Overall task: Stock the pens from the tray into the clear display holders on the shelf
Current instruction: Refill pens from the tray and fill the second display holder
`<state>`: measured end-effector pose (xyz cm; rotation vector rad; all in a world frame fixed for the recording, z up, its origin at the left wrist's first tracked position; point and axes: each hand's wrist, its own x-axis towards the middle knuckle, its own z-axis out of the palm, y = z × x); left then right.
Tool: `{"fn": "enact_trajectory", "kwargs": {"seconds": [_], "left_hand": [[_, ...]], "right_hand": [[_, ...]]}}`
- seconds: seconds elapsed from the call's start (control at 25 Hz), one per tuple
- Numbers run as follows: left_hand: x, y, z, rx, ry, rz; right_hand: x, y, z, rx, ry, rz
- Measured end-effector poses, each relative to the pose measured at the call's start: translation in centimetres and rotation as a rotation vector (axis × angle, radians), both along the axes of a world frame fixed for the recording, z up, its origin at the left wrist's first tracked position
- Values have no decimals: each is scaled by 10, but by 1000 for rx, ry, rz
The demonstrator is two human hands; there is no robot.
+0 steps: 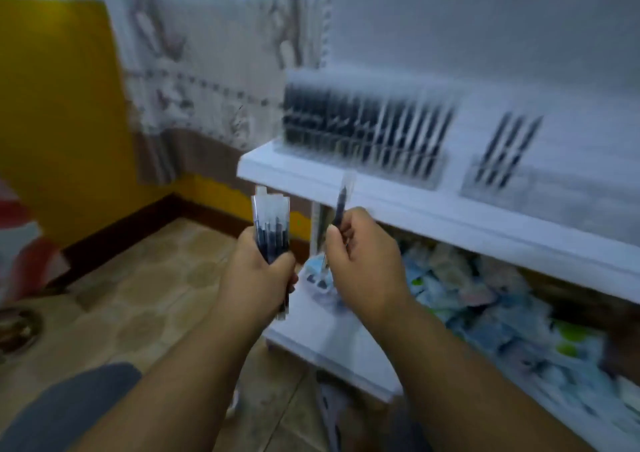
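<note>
My left hand (258, 275) grips a bundle of wrapped dark pens (270, 225), held upright in front of the shelf's left end. My right hand (363, 254) pinches a single wrapped pen (341, 206), tip up, just below the shelf's front edge. On the white shelf (415, 209) stands a clear display holder (363, 133) packed with rows of dark pens. A second clear holder (540, 181) to its right holds three pens at its left side. The whole view is motion-blurred. No tray is in view.
A lower white shelf (329, 341) carries many blue, white and green packets (485, 296). A yellow wall (62, 122) and a lace curtain (207, 71) stand to the left. Tiled floor (138, 296) lies below, with my grey-clad knee (69, 410) at the bottom left.
</note>
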<state>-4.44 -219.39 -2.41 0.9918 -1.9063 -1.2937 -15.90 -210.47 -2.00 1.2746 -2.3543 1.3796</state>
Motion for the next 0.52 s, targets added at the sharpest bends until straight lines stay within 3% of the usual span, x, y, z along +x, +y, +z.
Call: {"fn": "enact_trajectory", "kwargs": {"seconds": [0.28,0.52], "left_hand": [[-68,69,58,-57,108,-250],[-152,86,84,169,150,-448]], "right_hand": [[-45,99,50,-338,66,-210],[-142,134,90,-365,111,-530]]}}
